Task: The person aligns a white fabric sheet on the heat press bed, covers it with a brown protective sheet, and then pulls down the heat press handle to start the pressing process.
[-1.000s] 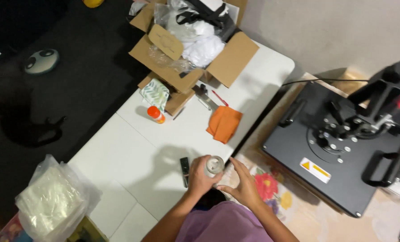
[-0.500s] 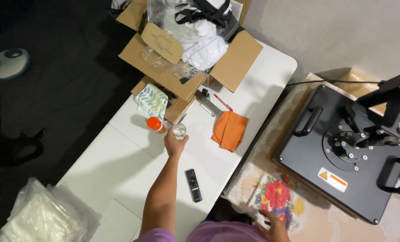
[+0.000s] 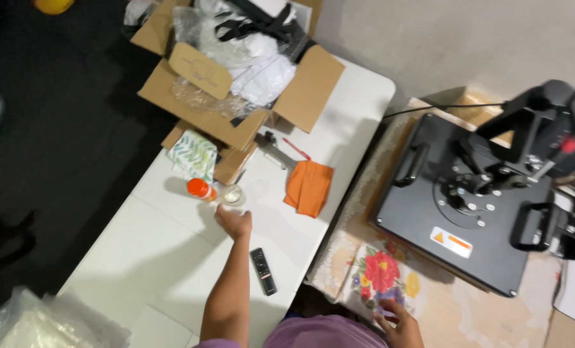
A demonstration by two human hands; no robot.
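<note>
A: While the left hand (image 3: 234, 222) is stretched far out over the white bench (image 3: 139, 258), what has it got hold of?

B: Its fingers are curled near or on a small clear cup (image 3: 232, 193). Whether they actually grip it or only touch its near side, I cannot tell; the hand hides the contact.

A: So where does the cup sit?

B: On the bench, at the fingertips, just past the hand. An orange-capped bottle (image 3: 200, 189) lies touching or just beside it on the left, with a leaf-print pouch (image 3: 194, 154) behind that, against the open cardboard box (image 3: 236, 71).

A: How far along would you say this is?

B: Judging by how things lie, the cup is set down among the other bits and the hand has not drawn clear of it. Letting go, or lifting, looks unfinished.

A: And the right hand (image 3: 397, 322)?

B: Low at the frame's edge, fingers spread flat on a floral cloth (image 3: 377, 270); it holds nothing. It is well apart from the cup.

A: Anything else close by?

B: A black remote (image 3: 263, 271) lies beside the left forearm, an orange cloth (image 3: 309, 187) to the right of the cup, and a black heat press (image 3: 474, 200) sits further right on its own table
</note>
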